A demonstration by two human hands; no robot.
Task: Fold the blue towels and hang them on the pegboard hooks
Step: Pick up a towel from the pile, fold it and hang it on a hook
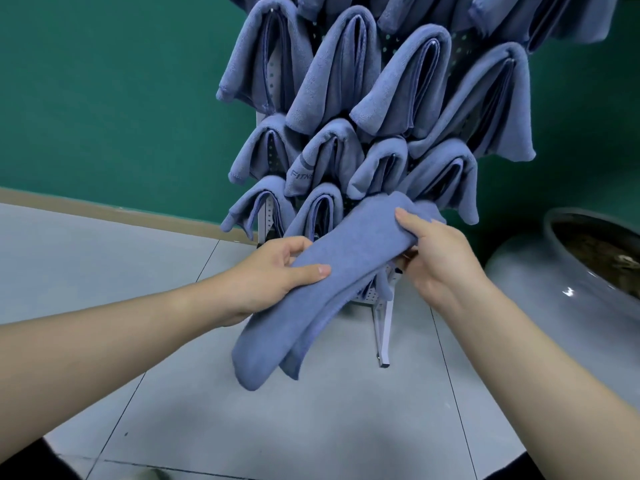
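Over the tiled floor [311, 427], the left hand [273, 275] grips the folded blue towel [332, 271] near its middle, thumb on top; the right hand [440, 251] clamps its upper end, low against the pegboard [372, 294]; behind, hung towels [398, 81] crowd the board; a grey pot [554, 292] stands at the right.

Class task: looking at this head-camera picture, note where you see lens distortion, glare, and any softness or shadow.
Head view: wide-angle bending curves the forearms and the floor tile lines outward; a small bright glare spot sits on the grey glazed pot; lighting is soft and even, with deep shade only inside the hanging towels' folds; the held towel and both hands look slightly soft, not crisp.
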